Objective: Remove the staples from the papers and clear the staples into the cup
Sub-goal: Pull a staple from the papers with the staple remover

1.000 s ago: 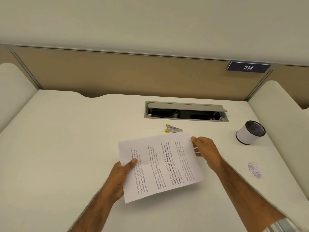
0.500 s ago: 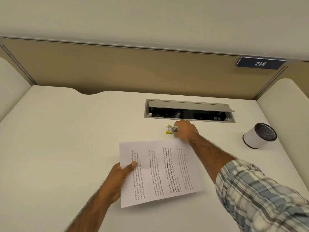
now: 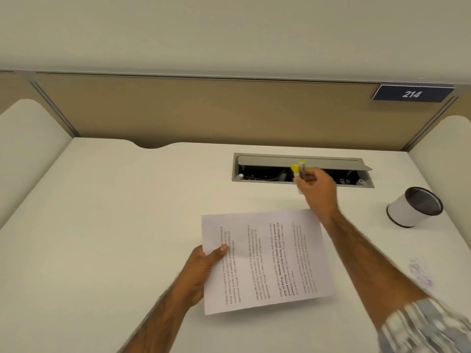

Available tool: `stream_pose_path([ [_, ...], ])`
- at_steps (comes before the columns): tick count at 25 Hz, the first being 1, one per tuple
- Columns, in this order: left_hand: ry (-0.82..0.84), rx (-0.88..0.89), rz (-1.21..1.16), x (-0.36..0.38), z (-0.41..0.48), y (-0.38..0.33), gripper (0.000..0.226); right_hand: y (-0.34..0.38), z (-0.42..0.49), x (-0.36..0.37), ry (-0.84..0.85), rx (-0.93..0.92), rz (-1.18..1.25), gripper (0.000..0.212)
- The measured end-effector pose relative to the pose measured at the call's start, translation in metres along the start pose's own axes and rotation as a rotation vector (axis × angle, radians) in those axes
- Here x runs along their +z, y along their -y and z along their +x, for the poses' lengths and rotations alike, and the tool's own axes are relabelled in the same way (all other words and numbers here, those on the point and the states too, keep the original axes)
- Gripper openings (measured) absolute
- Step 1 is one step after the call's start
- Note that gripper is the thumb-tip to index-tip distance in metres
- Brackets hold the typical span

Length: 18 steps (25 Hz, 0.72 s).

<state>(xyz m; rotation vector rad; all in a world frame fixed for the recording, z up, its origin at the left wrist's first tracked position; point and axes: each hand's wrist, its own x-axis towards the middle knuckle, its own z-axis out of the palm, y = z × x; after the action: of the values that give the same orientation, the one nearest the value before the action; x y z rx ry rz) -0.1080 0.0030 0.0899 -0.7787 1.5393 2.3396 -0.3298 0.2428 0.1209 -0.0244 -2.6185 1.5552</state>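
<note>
A stapled set of printed papers (image 3: 267,261) lies at the middle of the white desk, slightly lifted at its left edge, where my left hand (image 3: 204,268) pinches it with the thumb on top. My right hand (image 3: 314,189) is raised above the desk behind the papers and grips a metal staple remover with yellow tips (image 3: 298,171), tips pointing up. A white cup with a dark mesh inside (image 3: 414,207) stands at the right. A small pile of loose staples (image 3: 420,273) lies blurred on the desk near the right edge.
An open cable hatch (image 3: 300,170) is set into the desk behind my right hand. Beige partition walls close off the back and both sides, and a plate reading 214 (image 3: 411,94) hangs at the upper right.
My right hand left the papers' right edge, reached back to the staple remover on the desk, and now holds it lifted off the surface. My left hand kept its hold on the papers.
</note>
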Motion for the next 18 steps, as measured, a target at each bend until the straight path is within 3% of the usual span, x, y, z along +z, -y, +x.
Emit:
stream_pose_path([
  [3, -0.009, 0.036, -0.011, 0.008, -0.005, -0.006, 0.036, 0.042, -0.053, -0.06, -0.024, 0.033, 0.321, 0.017],
  [7, -0.021, 0.07, -0.024, 0.026, -0.008, -0.013, 0.032, 0.056, -0.158, -0.094, 0.326, 0.293, 0.774, 0.02],
  [13, -0.017, 0.133, -0.054, 0.058, -0.02, -0.022, 0.026, 0.038, -0.287, -0.064, 0.603, 0.714, 0.745, 0.049],
  [18, -0.004, 0.152, -0.075, 0.071, -0.031, -0.021, 0.028, 0.043, -0.312, -0.04, 0.559, 0.819, 0.807, 0.055],
])
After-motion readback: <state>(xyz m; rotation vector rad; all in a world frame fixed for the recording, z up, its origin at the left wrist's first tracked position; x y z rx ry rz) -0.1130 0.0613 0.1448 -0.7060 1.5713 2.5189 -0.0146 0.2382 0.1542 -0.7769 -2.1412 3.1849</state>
